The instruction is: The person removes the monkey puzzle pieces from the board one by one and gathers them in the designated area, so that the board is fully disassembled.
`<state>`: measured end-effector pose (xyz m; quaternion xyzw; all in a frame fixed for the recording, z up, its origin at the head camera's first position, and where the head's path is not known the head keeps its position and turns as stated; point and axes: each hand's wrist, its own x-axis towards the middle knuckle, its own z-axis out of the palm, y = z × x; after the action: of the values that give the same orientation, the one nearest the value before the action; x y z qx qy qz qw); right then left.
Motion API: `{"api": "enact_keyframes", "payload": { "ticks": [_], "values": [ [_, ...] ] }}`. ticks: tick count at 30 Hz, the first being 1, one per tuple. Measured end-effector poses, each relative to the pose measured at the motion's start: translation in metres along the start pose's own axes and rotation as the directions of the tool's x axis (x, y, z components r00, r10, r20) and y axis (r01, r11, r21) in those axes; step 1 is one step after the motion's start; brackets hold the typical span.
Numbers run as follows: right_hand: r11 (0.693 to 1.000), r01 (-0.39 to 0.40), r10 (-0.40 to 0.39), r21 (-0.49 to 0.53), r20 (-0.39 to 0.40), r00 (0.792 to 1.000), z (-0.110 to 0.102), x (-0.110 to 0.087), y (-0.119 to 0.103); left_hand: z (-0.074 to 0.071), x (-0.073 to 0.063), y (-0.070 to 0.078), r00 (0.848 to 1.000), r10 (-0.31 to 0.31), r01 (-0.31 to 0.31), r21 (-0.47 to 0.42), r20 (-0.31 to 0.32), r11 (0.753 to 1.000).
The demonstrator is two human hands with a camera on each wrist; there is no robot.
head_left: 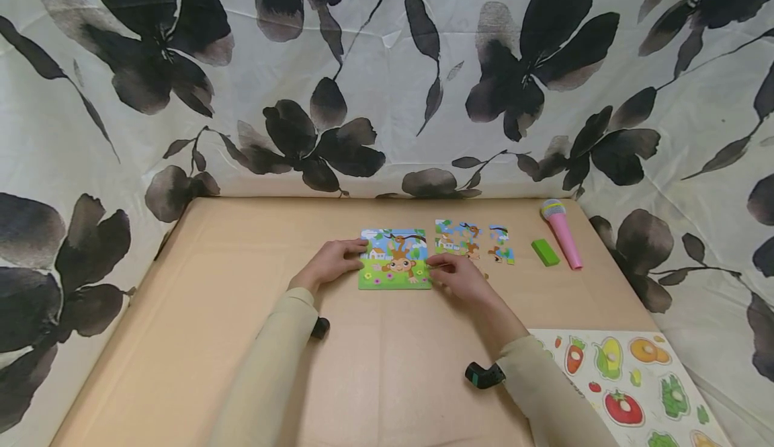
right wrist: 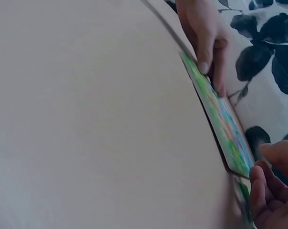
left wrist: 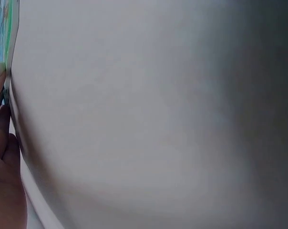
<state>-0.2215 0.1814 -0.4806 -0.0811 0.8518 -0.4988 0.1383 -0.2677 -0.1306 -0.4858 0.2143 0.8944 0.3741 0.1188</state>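
Note:
A square monkey jigsaw puzzle (head_left: 393, 273) with a green lower part lies toward the back of the table. My left hand (head_left: 329, 263) holds its left edge; in the right wrist view that thumb (right wrist: 204, 62) rests on the picture, with fingers at the far side. At the right edge is my right hand (head_left: 462, 277). Its thumb and bent fingers stand apart in the right wrist view, fingertips close to the puzzle's corner, nothing visible between them. Behind this hand lie loosely joined puzzle pieces (head_left: 449, 240) of a similar picture, with a narrow strip of pieces (head_left: 500, 242) beside them.
Farther right are a green block (head_left: 545, 252) and a pink toy microphone (head_left: 564, 232). A sheet with fruit and vegetable pictures (head_left: 653, 383) covers the front right of the tan table (head_left: 375, 366). Floral cloth (head_left: 387, 64) hangs behind the table.

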Motion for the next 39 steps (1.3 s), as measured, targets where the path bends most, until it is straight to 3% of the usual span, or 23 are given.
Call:
{"api": "enact_keyframes", "payload": {
  "ticks": [9,26,39],
  "values": [
    [1.0,0.015,-0.014,0.019,-0.032,0.999,0.028,0.002,-0.009,0.0,0.0,-0.001,1.0,0.014,-0.014,0.001,-0.009,1.0],
    [0.997,-0.004,0.011,0.079,-0.081,0.997,0.035,0.008,-0.004,0.001,0.001,-0.002,0.998,0.004,-0.006,-0.033,-0.06,0.999],
    [0.998,-0.004,-0.002,-0.057,-0.102,0.995,0.035,0.01,-0.006,-0.001,-0.001,-0.003,0.999,-0.004,0.001,-0.048,-0.053,0.999]
  ]
}}
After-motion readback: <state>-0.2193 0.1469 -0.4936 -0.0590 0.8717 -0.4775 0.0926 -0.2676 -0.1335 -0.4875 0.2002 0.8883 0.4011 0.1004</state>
